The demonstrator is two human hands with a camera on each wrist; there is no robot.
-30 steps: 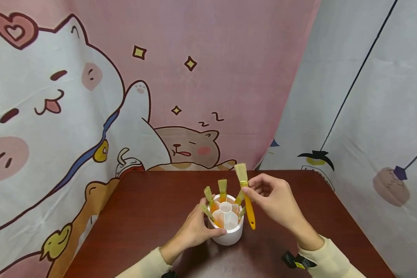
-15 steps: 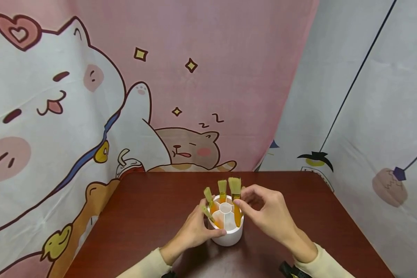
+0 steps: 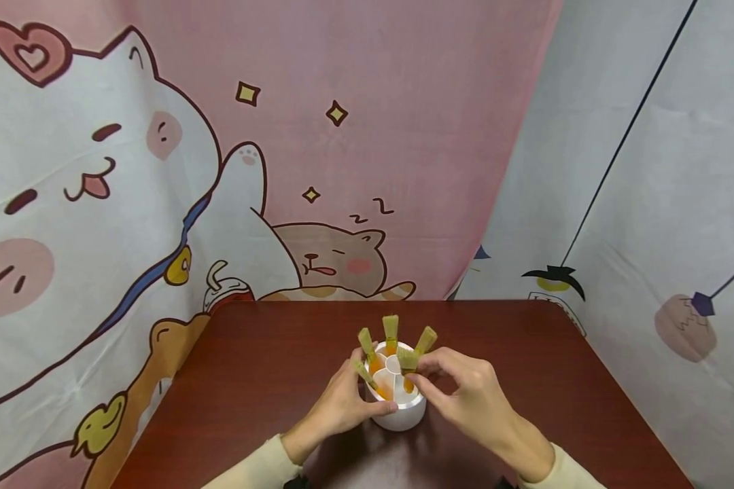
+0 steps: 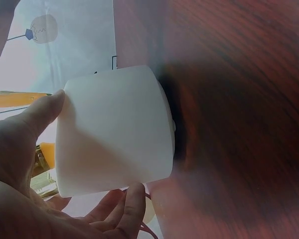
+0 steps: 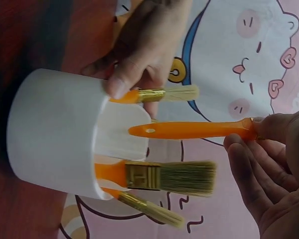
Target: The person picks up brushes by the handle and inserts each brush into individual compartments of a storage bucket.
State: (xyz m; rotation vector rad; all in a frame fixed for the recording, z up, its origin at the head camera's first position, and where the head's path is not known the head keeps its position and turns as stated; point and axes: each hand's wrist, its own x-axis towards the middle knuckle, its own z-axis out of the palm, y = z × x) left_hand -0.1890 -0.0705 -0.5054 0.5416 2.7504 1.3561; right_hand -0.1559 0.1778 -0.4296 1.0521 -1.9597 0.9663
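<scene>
A round white holder (image 3: 402,417) with divided compartments stands upright on the table. My left hand (image 3: 342,402) grips its left side, the thumb at the rim in the left wrist view. My right hand (image 3: 474,394) pinches a paintbrush (image 5: 189,130) near the top of its orange handle. Bristles upward, this brush points its handle end into the holder's open mouth in the right wrist view. Several other orange-handled paintbrushes stand in the compartments, among them a wide brush (image 5: 187,177), a narrow brush (image 5: 159,211) and one beside my left thumb (image 5: 164,94).
The dark red-brown table (image 3: 269,367) spreads around the holder. Behind it hangs a pink and white cloth (image 3: 416,136) printed with cartoon animals, and a pale cloth (image 3: 636,204) hangs along the right side.
My right hand has brought the paintbrush left and down, from beside the holder to over its mouth, and the brush now sits lower. My left hand has kept its grip.
</scene>
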